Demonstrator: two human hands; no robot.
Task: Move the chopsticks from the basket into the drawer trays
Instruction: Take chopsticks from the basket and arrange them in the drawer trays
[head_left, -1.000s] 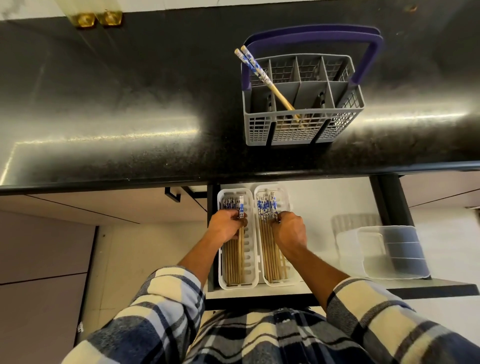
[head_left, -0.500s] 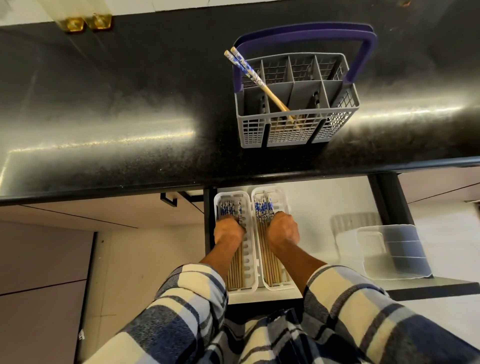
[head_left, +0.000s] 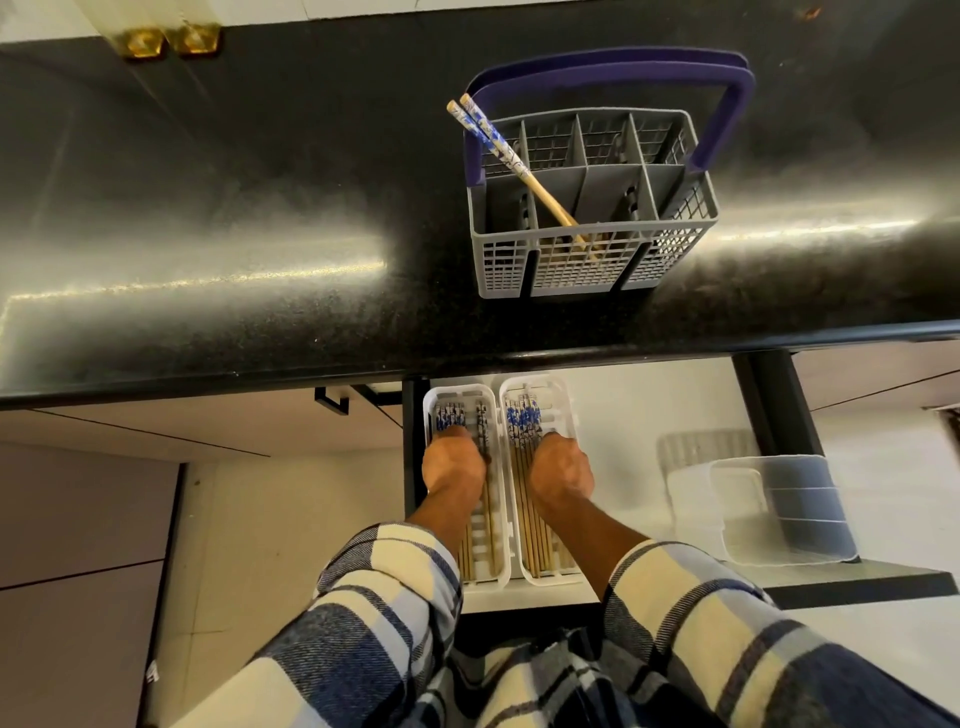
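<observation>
Since one second ago, both of your hands have moved from the decorated upper ends of the chopsticks down onto their middle, and the chopstick that stood raised in the left hand's fingers now lies flat with the others; judge this batch as deposited and under levelling. Your left hand (head_left: 453, 464) rests knuckles-up on the bundle in the left white plastic slotted tray (head_left: 498, 488), with the fingers folded under the palm; whether they pinch a stick or only press cannot be told. Your right hand (head_left: 561, 470) lies the same way on the bundle in the right white plastic slotted tray (head_left: 566, 410), just beside the left tray, and its grasp is equally hidden. Both wrists are bent downward, and both forearms come out of blue-and-cream plaid sleeves (head_left: 384, 618) near the front ends of the trays. The wooden chopsticks with blue-and-white patterned tops (head_left: 524, 415) lie lengthwise in both trays, patterned ends toward the black stone countertop (head_left: 260, 208). The trays sit side by side at the left end of the open white drawer (head_left: 649, 405); a clear plastic container (head_left: 779, 509) sits well to the right of them. One remaining pair of chopsticks (head_left: 511, 156) leans tilted in the grey plastic cutlery basket with a purple handle (head_left: 592, 260), which stands on the countertop beyond the trays. The task is therefore nearly complete; expect that the remaining pair must be fetched next.
</observation>
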